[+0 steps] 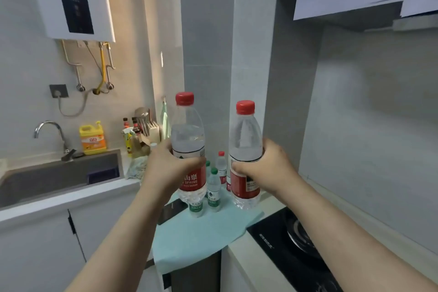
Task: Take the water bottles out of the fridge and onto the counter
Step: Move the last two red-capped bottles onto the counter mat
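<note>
Red-capped bottles, one per hand, were held upright in the air over the mat. L hand point(171, 168) was wrapped tight round the L bottle point(188, 147) at label height; R hand point(263, 168) was clamped round the R bottle point(245, 149) the same way. Below & between them, small bottles stood on the teal mat point(201, 232): two green-capped point(214, 188), one red-capped point(221, 166) behind. Hob point(291, 244) sat just R of the mat, sink point(59, 173) well to the L.
</note>
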Tool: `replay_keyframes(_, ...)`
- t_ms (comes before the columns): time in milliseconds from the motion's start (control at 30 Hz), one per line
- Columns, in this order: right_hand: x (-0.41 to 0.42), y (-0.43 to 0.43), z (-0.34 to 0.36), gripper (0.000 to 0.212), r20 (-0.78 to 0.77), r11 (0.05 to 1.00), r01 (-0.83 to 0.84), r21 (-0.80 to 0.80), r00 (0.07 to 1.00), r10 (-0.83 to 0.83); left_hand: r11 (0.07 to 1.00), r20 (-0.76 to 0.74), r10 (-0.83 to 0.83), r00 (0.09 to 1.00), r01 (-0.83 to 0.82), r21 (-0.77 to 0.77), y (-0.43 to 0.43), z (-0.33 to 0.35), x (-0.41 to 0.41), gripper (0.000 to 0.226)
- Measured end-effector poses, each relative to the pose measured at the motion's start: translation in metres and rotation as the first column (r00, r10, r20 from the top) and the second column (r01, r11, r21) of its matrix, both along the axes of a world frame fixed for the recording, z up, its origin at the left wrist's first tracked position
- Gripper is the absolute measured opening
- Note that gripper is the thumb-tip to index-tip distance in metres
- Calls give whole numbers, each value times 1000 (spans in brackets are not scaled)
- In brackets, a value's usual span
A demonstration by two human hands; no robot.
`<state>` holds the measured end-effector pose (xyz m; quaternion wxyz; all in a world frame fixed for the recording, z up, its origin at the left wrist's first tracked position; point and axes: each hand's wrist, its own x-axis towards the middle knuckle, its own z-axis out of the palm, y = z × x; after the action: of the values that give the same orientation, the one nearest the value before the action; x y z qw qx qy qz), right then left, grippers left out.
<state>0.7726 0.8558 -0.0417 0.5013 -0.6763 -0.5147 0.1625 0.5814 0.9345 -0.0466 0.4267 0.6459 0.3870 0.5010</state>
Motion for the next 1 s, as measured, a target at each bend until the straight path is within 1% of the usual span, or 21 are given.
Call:
replay_keyframes(100, 29, 46, -33, 51, -22, 998, -25, -62, 999, 23, 997, -27, 28, 999, -30, -70, 38, -34, 26, 45)
replay_keyframes(267, 77, 118, -97, 46, -4, 984, -71, -165, 997, 71, 978, -183, 118, 976, -147, -148, 93, -103, 67, 46)
replay_keyframes(400, 106, 178, -161, 45, -53, 974, -80, -212, 996, 71, 948, -266, 177, 947, -237, -211, 133, -163, 97, 43)
replay_keyframes(533, 120, 230, -218, 45, -107, 956, -104, -275, 991, 77, 918, -340, 183, 922, -284, -276, 176, -222, 115, 38)
replay_keyframes(600, 123, 247, -239, 45, -119, 945, -119, -305, 989, 86, 910, -366, 163, 916, -283, -304, 192, -242, 119, 37)
replay_keyframes(700, 125, 272, -272, 50, -102, 922, -126, -366, 990, 94, 898, -377, 146, 915, -282, -337, 211, -266, 120, 37)
replay_keyframes(833, 121, 287, -304, 42, -93, 893, -135, -429, 990, 104, 892, -372, 148, 916, -287, -351, 224, -292, 121, 22)
replay_keyframes(900, 120, 291, -317, 38, -97, 880, -147, -452, 989, 116, 895, -381, 128, 916, -272, -353, 227, -302, 122, 20)
replay_keyframes(1000, 118, 294, -331, 36, -97, 871, -158, -465, 987, 128, 886, -355, 127, 926, -267, -379, 231, -314, 122, 22)
